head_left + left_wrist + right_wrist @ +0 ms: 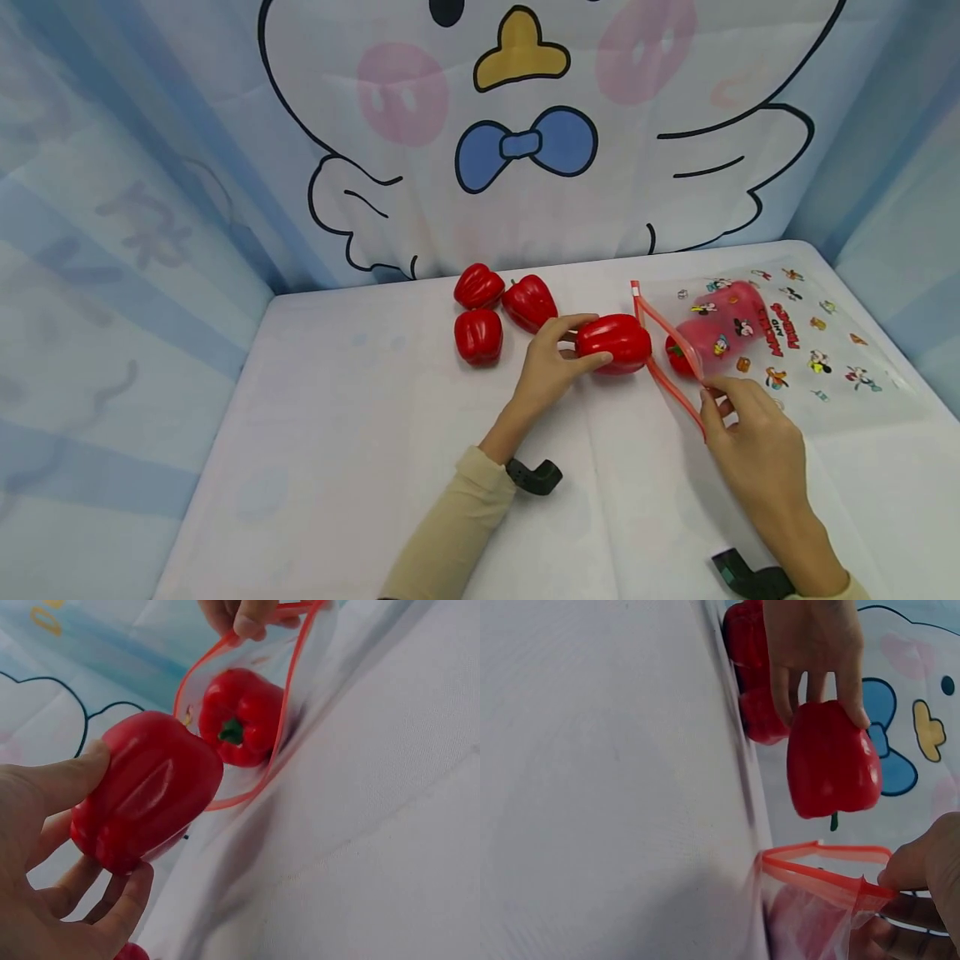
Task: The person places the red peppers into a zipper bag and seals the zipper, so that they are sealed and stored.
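A glossy red bell pepper is gripped by my left hand, thumb on one side and fingers on the other. Its green stem points toward the mouth of a clear zip bag with a red-orange rim and cartoon prints. My right hand pinches that rim and the mouth gapes wide. Inside the bag lies another red pepper, stem toward the opening; the head view shows more red behind the film, farther in.
Three more red peppers stand in a cluster at the back of the white table, left of the held one. A cartoon-printed curtain hangs along the table's back edge. Each wrist wears a black device.
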`<state>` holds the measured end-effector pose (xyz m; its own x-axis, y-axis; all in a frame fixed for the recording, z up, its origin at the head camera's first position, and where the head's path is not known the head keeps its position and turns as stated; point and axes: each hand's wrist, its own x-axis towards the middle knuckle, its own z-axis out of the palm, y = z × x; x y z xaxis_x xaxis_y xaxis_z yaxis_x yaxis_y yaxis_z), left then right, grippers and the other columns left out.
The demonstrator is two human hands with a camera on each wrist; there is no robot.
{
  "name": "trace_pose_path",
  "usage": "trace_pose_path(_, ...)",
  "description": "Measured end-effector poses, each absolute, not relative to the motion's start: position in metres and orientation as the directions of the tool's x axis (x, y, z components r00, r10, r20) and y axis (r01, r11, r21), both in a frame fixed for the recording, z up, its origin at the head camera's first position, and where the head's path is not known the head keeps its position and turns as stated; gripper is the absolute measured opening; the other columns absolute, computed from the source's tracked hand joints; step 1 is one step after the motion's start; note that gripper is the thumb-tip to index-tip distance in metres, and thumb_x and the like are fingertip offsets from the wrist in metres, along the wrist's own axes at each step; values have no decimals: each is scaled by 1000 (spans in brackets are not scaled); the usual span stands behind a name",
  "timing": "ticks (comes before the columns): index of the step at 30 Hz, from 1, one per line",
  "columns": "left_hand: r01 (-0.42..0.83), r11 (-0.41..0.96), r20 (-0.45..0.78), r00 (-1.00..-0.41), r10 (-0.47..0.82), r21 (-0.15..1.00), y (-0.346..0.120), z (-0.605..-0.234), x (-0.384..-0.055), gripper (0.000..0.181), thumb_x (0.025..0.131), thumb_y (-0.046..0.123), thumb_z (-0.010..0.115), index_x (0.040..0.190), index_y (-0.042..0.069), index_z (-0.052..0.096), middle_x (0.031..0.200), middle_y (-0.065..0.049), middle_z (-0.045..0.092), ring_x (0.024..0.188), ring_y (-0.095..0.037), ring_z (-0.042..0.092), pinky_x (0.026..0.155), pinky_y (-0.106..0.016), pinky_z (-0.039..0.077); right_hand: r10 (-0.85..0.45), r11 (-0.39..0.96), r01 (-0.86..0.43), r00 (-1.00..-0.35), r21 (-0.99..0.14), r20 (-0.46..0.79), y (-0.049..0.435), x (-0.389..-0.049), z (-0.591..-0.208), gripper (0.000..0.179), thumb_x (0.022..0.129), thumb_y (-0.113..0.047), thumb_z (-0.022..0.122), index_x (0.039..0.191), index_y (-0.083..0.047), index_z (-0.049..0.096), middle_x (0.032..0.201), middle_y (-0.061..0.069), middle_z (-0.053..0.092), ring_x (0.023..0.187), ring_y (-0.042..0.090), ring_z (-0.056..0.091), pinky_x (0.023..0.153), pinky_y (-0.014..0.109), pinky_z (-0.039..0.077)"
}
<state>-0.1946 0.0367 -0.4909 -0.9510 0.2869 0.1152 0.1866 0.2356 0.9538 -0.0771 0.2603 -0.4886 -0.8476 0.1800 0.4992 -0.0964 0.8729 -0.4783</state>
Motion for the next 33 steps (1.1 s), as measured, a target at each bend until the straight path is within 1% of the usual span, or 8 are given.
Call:
trace_pose_path(10,177,257,100,-953,285,950,61,-495,-193,54,89,27,84,140,22,65,130,-2,64,110,-4,57,89,-16,54,165,870,-120,-843,-478,511,259,-78,-490,31,86,-1,81,116,-1,72,103,19,74,77,28,64,64,-3,30)
trace_pose_path(16,171,248,94,-951,295,954,71,-498,-191,55,89,28,84,140,23,65,128,-2,63,109,-4,57,88,-15,54,170,875,-106,-847,-472,505,261,-78,-489,32,86,-2,81,117,-1,72,104,19,74,78,29,65,66,-5,28)
trace_pose_path(23,208,237,121,-935,333,949,82,-502,-187,52,89,25,84,138,22,66,127,-3,64,108,2,55,87,-15,54,170,876,-101,-851,-472,496,261,-77,-486,31,86,1,81,116,0,72,105,20,73,79,28,64,62,-2,31)
trace_pose_path(26,214,238,125,-932,341,947,86,-502,-185,52,89,25,84,138,22,67,126,-4,64,106,3,54,86,-14,54,165,874,-109,-850,-474,500,260,-77,-486,31,86,1,81,115,0,71,104,20,73,78,29,64,62,-2,31)
trace_pose_path(33,210,210,126,-926,356,955,93,-501,-180,52,89,25,84,138,21,66,127,-3,64,102,4,52,83,-14,54,155,872,-131,-840,-472,521,261,-77,-488,32,85,0,81,115,-1,71,105,20,74,78,29,65,67,-6,28)
